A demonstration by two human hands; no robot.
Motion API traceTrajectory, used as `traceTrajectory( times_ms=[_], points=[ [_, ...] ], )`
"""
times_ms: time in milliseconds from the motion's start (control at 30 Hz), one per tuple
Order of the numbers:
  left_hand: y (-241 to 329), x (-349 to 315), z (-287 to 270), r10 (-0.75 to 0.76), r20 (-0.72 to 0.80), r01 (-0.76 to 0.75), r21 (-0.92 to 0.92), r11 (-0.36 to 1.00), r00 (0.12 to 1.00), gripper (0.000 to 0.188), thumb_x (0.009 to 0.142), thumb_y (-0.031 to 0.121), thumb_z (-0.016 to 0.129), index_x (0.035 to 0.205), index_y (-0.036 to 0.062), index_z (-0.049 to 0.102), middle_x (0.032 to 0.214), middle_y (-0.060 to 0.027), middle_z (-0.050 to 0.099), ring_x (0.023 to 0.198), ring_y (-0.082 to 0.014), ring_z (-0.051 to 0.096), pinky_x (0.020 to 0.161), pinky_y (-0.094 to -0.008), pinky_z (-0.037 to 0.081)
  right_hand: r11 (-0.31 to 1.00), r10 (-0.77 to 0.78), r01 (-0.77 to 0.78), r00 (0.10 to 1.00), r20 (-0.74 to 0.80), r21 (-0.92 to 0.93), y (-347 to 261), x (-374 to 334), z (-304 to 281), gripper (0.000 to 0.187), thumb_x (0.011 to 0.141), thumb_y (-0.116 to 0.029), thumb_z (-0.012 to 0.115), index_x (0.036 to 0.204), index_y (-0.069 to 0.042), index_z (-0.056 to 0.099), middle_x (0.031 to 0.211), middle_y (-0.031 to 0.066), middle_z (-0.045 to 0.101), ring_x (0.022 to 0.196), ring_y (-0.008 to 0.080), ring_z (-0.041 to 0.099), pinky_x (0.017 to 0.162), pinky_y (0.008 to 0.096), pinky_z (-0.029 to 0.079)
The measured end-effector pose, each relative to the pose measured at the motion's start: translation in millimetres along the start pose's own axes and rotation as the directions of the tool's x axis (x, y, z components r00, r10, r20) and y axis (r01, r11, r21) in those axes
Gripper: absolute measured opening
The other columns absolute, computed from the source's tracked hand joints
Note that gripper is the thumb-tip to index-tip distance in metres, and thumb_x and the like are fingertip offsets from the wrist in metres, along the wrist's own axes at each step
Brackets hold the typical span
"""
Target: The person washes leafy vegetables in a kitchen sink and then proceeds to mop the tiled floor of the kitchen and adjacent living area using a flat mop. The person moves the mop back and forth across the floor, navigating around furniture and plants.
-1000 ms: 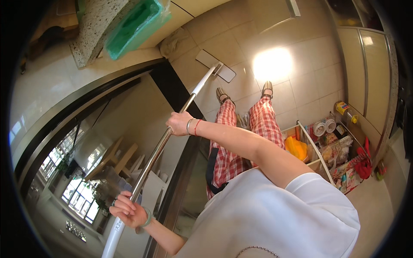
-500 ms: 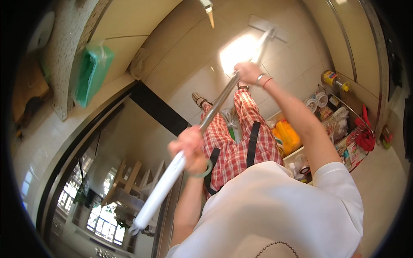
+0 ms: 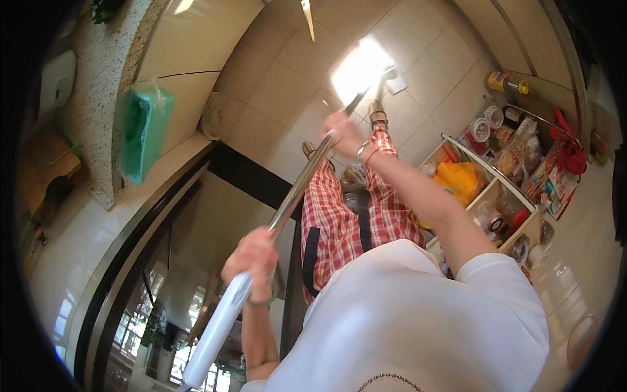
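Note:
Both my hands are wrapped round the long pole of a flat floor mop (image 3: pixel 298 186), metal with a thick white lower sleeve. My left hand (image 3: pixel 252 259) is closed at the top of the white sleeve, on the near left. Farther along the metal shaft, my right hand (image 3: pixel 343 133) grips it in front of my feet. The pole slants away toward the far floor, where the mop head (image 3: pixel 395 83) lies partly washed out by glare beside my sandalled foot (image 3: pixel 377 116).
Right of my legs stands a divided storage box (image 3: pixel 486 189) with bags, jars and bottles. An oil bottle (image 3: pixel 507 83) lies by the cabinet. At left, a green bag (image 3: pixel 147 134) hangs at the speckled counter (image 3: pixel 98 150). A dark-framed glass door (image 3: pixel 251 171) is near my left arm.
The mop has been drawn back toward me, its head moving nearer my feet. Both hands have shifted left and my left hand is lower in view. My grip is kept.

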State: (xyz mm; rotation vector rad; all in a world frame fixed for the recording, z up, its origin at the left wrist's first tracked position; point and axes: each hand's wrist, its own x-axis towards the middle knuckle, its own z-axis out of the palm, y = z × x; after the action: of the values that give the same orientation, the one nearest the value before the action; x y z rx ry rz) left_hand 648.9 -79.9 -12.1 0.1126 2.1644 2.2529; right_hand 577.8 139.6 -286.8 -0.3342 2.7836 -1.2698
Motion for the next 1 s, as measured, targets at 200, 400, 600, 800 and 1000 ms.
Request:
traceTrajectory(
  times_ms=[200,400,600,800,1000],
  points=[
    [116,-82,-97,-0.053,-0.276,0.13,0.267,0.955,0.96,0.026,0.091,0.019,0.047,0.07,0.012,0.033,0.059,-0.0005,0.035,0.058,-0.012,0.036,0.076,-0.0375,0.04,0.968,-0.085,-0.024,0.905,0.417,0.249,-193,-30,109,0.004,0.074,-0.015,0.058,0.076,-0.015,0.062,0.082,0.0011,0.056,0.089,0.0236,0.049,0.067,0.0406,0.044],
    [123,-96,-116,0.023,-0.418,0.094,0.257,0.962,0.908,0.026,0.091,0.019,0.043,0.068,0.0128,0.033,0.055,0.0005,0.033,0.057,-0.0108,0.037,0.077,-0.036,0.038,0.965,-0.197,0.018,0.706,0.68,0.26,-225,-10,103,0.012,0.076,-0.017,0.055,0.081,-0.011,0.065,0.083,0.0057,0.062,0.091,0.0258,0.055,0.064,0.0467,0.046],
    [81,-57,-55,0.072,-0.398,-0.033,0.103,0.994,0.915,0.022,0.09,0.012,0.042,0.071,0.0128,0.032,0.053,0.0004,0.036,0.056,-0.0116,0.039,0.073,-0.036,0.04,0.983,-0.117,0.011,0.809,0.577,0.184,-144,1,37,0.011,0.075,-0.018,0.054,0.076,-0.012,0.063,0.076,0.0082,0.061,0.087,0.027,0.059,0.061,0.0513,0.047],
    [-39,25,86,-0.016,-0.245,-0.041,-0.225,0.973,0.969,0.023,0.089,0.016,0.05,0.073,0.0121,0.033,0.058,-0.0012,0.036,0.058,-0.0145,0.034,0.079,-0.0398,0.041,0.976,0.177,-0.128,0.936,0.306,-0.174,57,2,-73,0.013,0.077,-0.016,0.054,0.084,-0.016,0.065,0.082,0.0063,0.061,0.093,0.0262,0.057,0.071,0.0449,0.049],
    [-86,66,186,0.03,0.134,-0.005,-0.184,0.983,0.991,0.017,0.093,0.011,0.042,0.077,0.0089,0.035,0.063,-0.0051,0.043,0.065,-0.0171,0.045,0.087,-0.0443,0.04,0.921,0.327,-0.329,0.944,-0.045,-0.208,156,-30,-152,0.012,0.08,-0.021,0.055,0.075,-0.012,0.061,0.082,0.0033,0.059,0.09,0.0233,0.054,0.072,0.0396,0.046]
  ],
)
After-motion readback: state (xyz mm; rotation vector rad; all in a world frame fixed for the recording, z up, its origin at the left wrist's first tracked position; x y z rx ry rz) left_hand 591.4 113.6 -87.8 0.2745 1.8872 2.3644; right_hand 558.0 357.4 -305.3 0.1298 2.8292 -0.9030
